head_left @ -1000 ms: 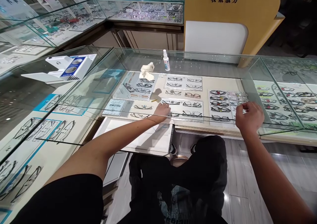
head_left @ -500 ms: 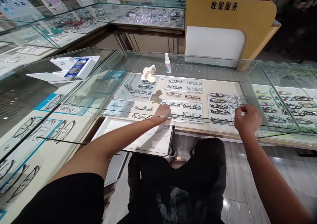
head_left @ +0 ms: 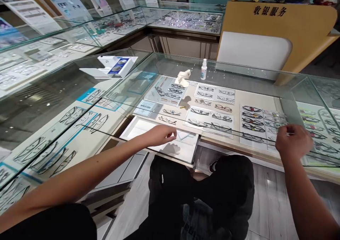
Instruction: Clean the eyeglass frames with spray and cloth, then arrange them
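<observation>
My left hand is over the pulled-out white drawer, palm down. Its fingers are bent, with a gap between thumb and fingers and nothing visible in them. A flat, pale item lies in the drawer to the right of that hand. My right hand is at the front edge of the glass counter, fingers curled in with thumb and forefinger close together. Whatever it holds, if anything, is hidden. Close to it, under the glass, lie eyeglasses in rows on a white card.
On the glass top stand a white spray bottle, a crumpled cream cloth and an opened white-and-blue box. More eyeglasses fill the left case. A yellow cashier desk stands behind. My knees are below the counter.
My left hand has drawn back from above the eyeglasses to over the drawer. My right hand stays curled at the counter edge. The view has turned left.
</observation>
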Available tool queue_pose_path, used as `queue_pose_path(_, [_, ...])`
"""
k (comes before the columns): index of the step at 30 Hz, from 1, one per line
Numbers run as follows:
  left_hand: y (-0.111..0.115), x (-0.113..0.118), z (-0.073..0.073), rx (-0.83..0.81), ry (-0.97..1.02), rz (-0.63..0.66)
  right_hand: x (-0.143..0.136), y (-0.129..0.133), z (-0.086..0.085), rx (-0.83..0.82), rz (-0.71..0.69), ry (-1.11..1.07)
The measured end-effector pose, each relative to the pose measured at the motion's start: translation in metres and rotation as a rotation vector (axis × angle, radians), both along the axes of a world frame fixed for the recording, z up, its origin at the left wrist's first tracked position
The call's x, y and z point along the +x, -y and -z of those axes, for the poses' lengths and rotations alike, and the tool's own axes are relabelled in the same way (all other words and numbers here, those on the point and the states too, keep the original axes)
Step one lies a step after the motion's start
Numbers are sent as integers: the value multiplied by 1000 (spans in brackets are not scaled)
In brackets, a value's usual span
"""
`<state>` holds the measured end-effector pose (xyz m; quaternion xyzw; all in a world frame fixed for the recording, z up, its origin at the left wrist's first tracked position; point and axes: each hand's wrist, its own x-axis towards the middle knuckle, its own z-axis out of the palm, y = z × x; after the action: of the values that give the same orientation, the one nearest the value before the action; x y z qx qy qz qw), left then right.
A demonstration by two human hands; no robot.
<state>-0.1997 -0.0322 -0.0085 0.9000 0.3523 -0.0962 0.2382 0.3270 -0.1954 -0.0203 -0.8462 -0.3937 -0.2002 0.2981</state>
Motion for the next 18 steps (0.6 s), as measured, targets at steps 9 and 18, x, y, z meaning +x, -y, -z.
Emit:
queue_pose_path(9, [-9,-197,-37,582,-20,-567,-92,-19,-42,-123,-502,-45])
queue_pose_path(18, [-35,-351,-15,471,-212,-1008,-355,-122,-40,-873,-1297,75])
